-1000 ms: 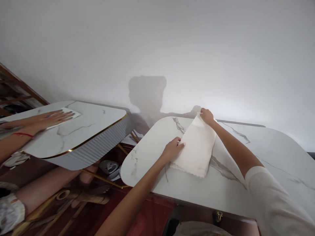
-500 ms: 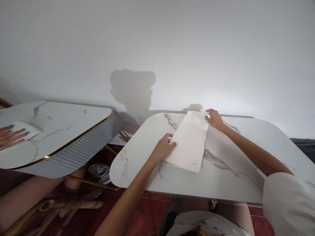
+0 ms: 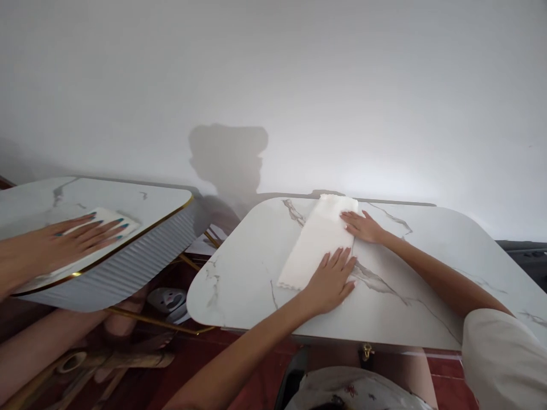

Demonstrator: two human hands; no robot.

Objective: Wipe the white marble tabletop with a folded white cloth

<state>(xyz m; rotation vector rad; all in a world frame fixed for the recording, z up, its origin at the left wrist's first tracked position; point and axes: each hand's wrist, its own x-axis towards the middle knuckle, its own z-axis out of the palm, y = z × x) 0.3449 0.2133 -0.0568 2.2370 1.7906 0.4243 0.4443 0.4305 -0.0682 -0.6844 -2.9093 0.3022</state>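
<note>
A white cloth (image 3: 314, 245) with wavy edges lies flat, long side slanting away from me, on the white marble-patterned table (image 3: 431, 256). My left hand (image 3: 332, 280) rests palm down on the cloth's near right part, its fingers spread and its thumb side over the tabletop. Farther back, my right hand (image 3: 363, 226) lies flat across the cloth's right edge, with fingers stretched out to the left. Neither hand grips the cloth.
At the left, another person's hand (image 3: 85, 234) presses a white cloth (image 3: 105, 215) on a second marble-patterned table (image 3: 115, 191) with a gold edge. A pale wall (image 3: 342, 85) rises behind both tables. Bamboo pieces (image 3: 123, 360) stand low at the left.
My left hand has moved right across the cloth and flattened. My right hand has come down from the far corner onto its right edge. The other person's hand and cloth have slid right.
</note>
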